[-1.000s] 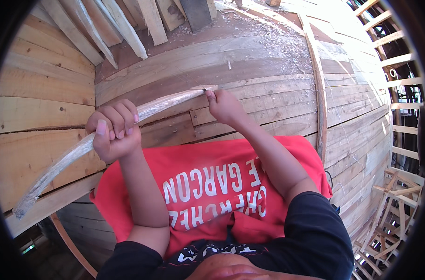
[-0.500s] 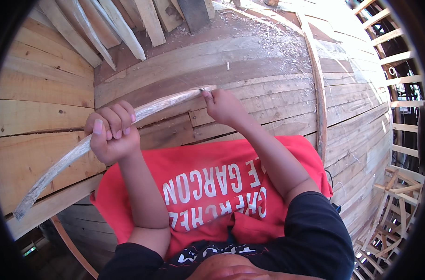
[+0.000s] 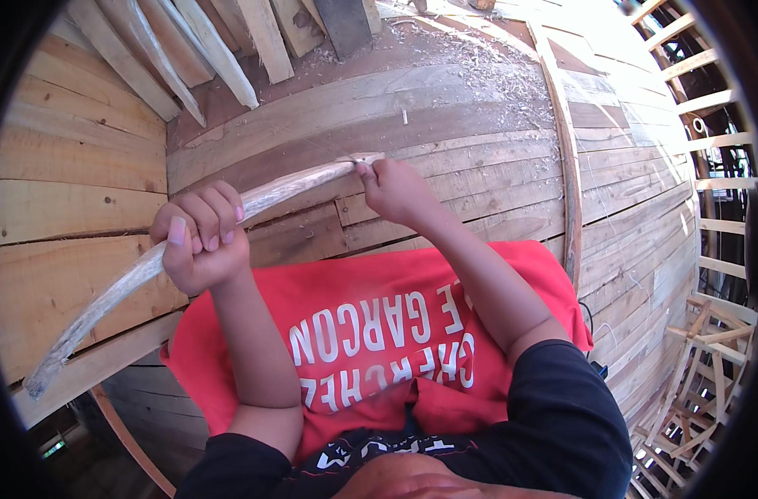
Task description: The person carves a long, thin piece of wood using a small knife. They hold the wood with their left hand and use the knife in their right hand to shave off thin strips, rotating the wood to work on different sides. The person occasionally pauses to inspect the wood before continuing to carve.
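Observation:
A long, curved, pale wooden stick (image 3: 300, 183) slants across in front of me, its rough grey end low at the left. My left hand (image 3: 200, 237) is wrapped round it near the middle, thumb up. At the stick's upper right end my right hand (image 3: 396, 191) is closed, with the thumb pressed against the wood. Something thin and dark shows beside that thumb, with a fine line trailing up to the left; it is too small to make out. Under my forearms a red cloth (image 3: 379, 333) with white lettering covers my lap.
Several planks and curved wood pieces (image 3: 204, 50) lean at the upper left, beside a plank wall (image 3: 79, 158). Wood shavings (image 3: 504, 91) litter the plank floor (image 3: 470, 175). A raised batten (image 3: 566, 158) crosses the floor at the right. Slatted wooden frames (image 3: 703, 366) stand at the far right.
The stick has turned slightly in my hands, and its lower left end has shifted a little. Both hands keep nearly the same places and stay closed.

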### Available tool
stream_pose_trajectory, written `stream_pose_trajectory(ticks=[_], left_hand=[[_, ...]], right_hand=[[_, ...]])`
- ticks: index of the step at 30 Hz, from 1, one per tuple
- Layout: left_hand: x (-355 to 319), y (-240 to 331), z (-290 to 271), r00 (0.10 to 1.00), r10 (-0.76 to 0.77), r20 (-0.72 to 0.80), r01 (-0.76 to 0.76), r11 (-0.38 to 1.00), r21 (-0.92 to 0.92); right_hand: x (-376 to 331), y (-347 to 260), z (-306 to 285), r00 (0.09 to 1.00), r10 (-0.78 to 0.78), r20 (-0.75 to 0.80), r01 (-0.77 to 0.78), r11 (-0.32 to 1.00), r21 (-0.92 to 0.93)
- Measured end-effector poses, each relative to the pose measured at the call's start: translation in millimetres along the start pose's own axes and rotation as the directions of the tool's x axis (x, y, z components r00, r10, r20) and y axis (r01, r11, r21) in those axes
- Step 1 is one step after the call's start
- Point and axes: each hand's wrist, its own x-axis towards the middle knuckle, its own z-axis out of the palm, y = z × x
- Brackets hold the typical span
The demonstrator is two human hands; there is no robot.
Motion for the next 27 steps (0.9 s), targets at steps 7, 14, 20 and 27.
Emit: stream_pose_trajectory(ticks=[7, 14, 20, 27], left_hand=[[0, 0, 4, 1.0, -0.002, 0.012, 0.002, 1.0, 0.018], [1, 1, 3, 0.999, 0.01, 0.046, -0.011, 1.0, 0.012], [1, 2, 3, 1.0, 0.009, 0.007, -0.009, 1.0, 0.025], [2, 3, 0, 1.0, 0.005, 0.014, -0.005, 0.999, 0.038]], right_hand=[[8, 13, 5, 0.992, 0.124, 0.01, -0.123, 0.991, -0.058], [-1, 3, -2, 0.998, 0.043, 0.037, -0.042, 0.999, -0.016], [-3, -17, -20, 0.988, 0.071, 0.135, -0.066, 0.997, -0.046], [10, 8, -3, 0.986, 0.149, 0.069, -0.14, 0.983, -0.118]])
